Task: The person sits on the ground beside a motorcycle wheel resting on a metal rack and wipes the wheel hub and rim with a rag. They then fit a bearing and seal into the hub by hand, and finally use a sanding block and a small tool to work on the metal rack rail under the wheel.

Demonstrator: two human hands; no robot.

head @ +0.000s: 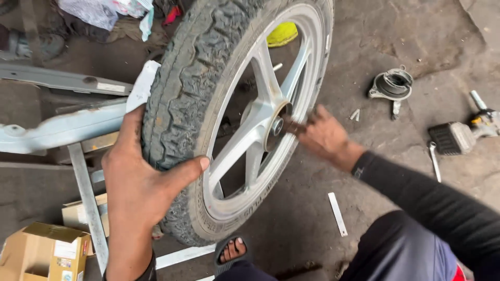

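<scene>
Right at the bottom edge, a bare foot in a dark sandal point(232, 252) sits planted on the grey concrete floor point(364, 41), with a knee in dark blue trousers point(401, 250) beside it. Just above, the left hand point(138, 177) is clamped onto the black knobbly rubber tyre point(182, 99), palm on the tread, thumb hooked round toward the sidewall — a firm closed grip holding the wheel upright, standing on the floor just in front of the foot. Across on the other side, the right hand point(323, 135), in a long black sleeve point(432, 203), is at the centre of the silver spoked alloy wheel point(260, 130), fingers bunched at the dark round hub point(276, 127); it's blurred, so I cannot tell whether that grip is pinching something or just pressing on the hub. To the left, down low, an open brown cardboard box point(44, 252) lies beside a pale grey metal frame of flat bars point(62, 127) that runs behind the tyre. A thin white flat strip point(337, 213) lies on the floor near the knee. Further right, a slim silver wrench point(434, 161) lies just beside a grey power tool with a black ribbed body point(461, 135). Beyond the hand, a round grey metal housing part point(391, 86) rests on the floor well apart from the wheel, and through the spokes at the top a yellow rounded object point(282, 34) peeks out.
</scene>
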